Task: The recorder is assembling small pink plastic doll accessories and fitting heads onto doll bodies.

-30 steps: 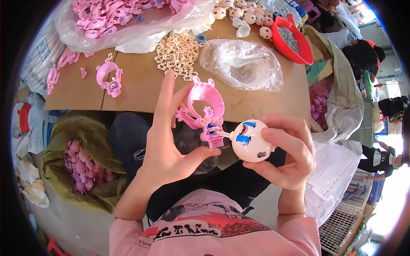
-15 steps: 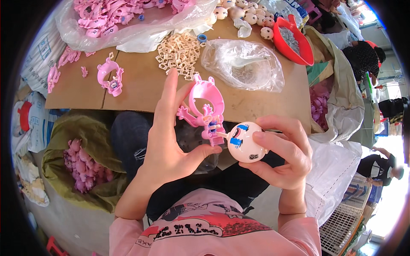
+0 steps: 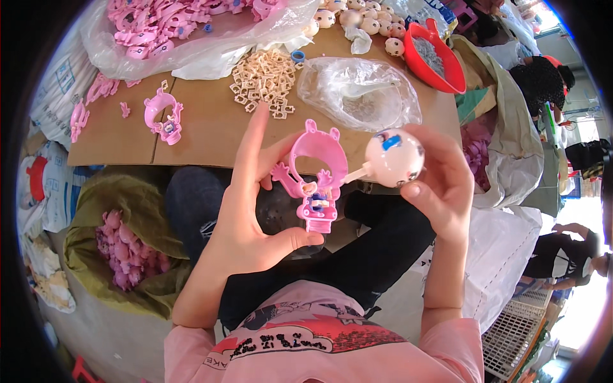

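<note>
My left hand (image 3: 242,223) grips a pink plastic toy body shell (image 3: 336,153), thumb at its lower end and fingers behind its side. The shell has a large round opening, small ears and little hands; a blue piece and a pale piece sit in its lower part. In my right hand (image 3: 447,182) is a round, glossy, cream doll head (image 3: 399,166) with blue eye markings, pinched between thumb and fingers. From the head a pale peg points left toward the shell's right side; whether its tip touches I cannot tell.
On the cardboard-covered table (image 3: 211,134) lie a heap of small beige clips (image 3: 265,80), a clear plastic bag (image 3: 357,92), a red scoop (image 3: 440,73) of small grey parts and another pink shell (image 3: 163,118). An olive sack (image 3: 89,236) of pink parts stands at lower left.
The doll head has moved up and right, its peg leaving the shell's lower part, and has turned. The shell has shifted slightly right and down and now faces me more squarely.
</note>
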A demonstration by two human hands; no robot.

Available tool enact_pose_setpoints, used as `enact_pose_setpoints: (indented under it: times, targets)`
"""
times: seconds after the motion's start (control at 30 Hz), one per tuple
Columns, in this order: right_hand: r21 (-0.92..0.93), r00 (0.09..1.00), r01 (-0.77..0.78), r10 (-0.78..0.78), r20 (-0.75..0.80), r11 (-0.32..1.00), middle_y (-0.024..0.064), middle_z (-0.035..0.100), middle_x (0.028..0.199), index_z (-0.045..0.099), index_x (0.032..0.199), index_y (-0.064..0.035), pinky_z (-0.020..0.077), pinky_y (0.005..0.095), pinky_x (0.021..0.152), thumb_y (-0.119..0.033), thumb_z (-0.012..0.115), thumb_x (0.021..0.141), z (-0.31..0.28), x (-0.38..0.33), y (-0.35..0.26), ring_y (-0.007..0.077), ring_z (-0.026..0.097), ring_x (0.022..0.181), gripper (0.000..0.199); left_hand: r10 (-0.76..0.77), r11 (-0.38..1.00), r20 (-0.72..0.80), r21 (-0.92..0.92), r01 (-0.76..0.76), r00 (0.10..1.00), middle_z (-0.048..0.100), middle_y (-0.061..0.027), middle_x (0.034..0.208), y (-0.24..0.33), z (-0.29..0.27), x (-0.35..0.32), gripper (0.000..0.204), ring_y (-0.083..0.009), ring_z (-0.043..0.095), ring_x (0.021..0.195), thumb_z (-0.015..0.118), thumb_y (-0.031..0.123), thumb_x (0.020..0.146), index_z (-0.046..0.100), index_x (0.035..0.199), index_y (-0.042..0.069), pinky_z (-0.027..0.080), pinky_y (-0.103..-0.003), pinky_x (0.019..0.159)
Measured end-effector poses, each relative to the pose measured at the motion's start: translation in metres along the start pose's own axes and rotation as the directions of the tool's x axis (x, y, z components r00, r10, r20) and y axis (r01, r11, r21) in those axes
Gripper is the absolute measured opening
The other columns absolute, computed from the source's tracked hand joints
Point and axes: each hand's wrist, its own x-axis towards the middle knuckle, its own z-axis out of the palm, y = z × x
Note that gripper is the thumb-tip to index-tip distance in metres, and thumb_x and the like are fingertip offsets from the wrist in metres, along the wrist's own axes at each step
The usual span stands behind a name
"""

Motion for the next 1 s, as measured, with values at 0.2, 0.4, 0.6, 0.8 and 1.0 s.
enact_pose_setpoints:
  times: [0.2,0.4,0.6,0.8,1.0]
  targets:
    - [0.017,0.98,-0.066,0.062,0.191,0.998,0.0101,0.058,0.123,0.054,0.126,0.001,0.0527,0.0323,0.087,-0.008,0.079,0.076,0.002,0.011,0.007,0.02,0.059,0.111,0.056,-0.026,0.998,0.028,-0.062,0.027,0.999,0.052,-0.0137,0.136,-0.003,0.0,-0.003,0.133,-0.0173,0.05,0.116,0.09,0.025,0.058,-0.001,0.153,0.007,0.032,-0.029,0.087]
    - [-0.217,0.97,0.035,0.018,0.24,0.976,0.0072,0.06,0.118,0.062,0.122,-0.0044,0.0524,0.0283,0.082,-0.013,0.078,0.077,0.002,0.019,0.005,0.0165,0.059,0.103,0.049,-0.046,0.996,0.051,-0.07,0.05,0.998,0.052,-0.0136,0.136,-0.004,0.0,-0.004,0.133,-0.0175,0.05,0.116,0.09,0.025,0.058,-0.001,0.153,0.007,0.032,-0.029,0.087]
    - [-0.29,0.936,0.148,-0.039,0.349,0.946,0.0049,0.063,0.112,0.065,0.12,-0.0074,0.0455,0.0255,0.073,-0.02,0.078,0.077,-0.003,0.026,0.01,0.0132,0.058,0.095,0.047,-0.088,0.973,0.077,-0.207,0.102,0.993,0.053,-0.0137,0.135,-0.006,0.002,-0.003,0.134,-0.0177,0.05,0.116,0.091,0.025,0.057,-0.001,0.153,0.01,0.031,-0.028,0.088]
    - [-0.303,0.919,0.1,0.029,0.393,0.948,0.0039,0.064,0.11,0.065,0.12,-0.0092,0.0432,0.0263,0.072,-0.022,0.078,0.077,0.004,0.031,0.009,0.0133,0.056,0.09,0.046,-0.103,0.961,0.088,-0.249,0.122,0.991,0.054,-0.0138,0.135,-0.009,0.003,-0.004,0.135,-0.0183,0.049,0.117,0.091,0.024,0.057,-0.002,0.153,0.01,0.031,-0.029,0.09]
    - [-0.346,0.903,0.105,0.056,0.426,0.932,0.0062,0.063,0.11,0.065,0.118,-0.001,0.0399,0.024,0.074,-0.035,0.078,0.077,0.005,0.035,0.006,0.0113,0.052,0.085,0.055,-0.112,0.959,0.087,-0.25,0.13,0.99,0.053,-0.0144,0.135,-0.009,0.002,-0.005,0.135,-0.0181,0.05,0.115,0.091,0.024,0.056,-0.002,0.153,0.009,0.031,-0.029,0.09]
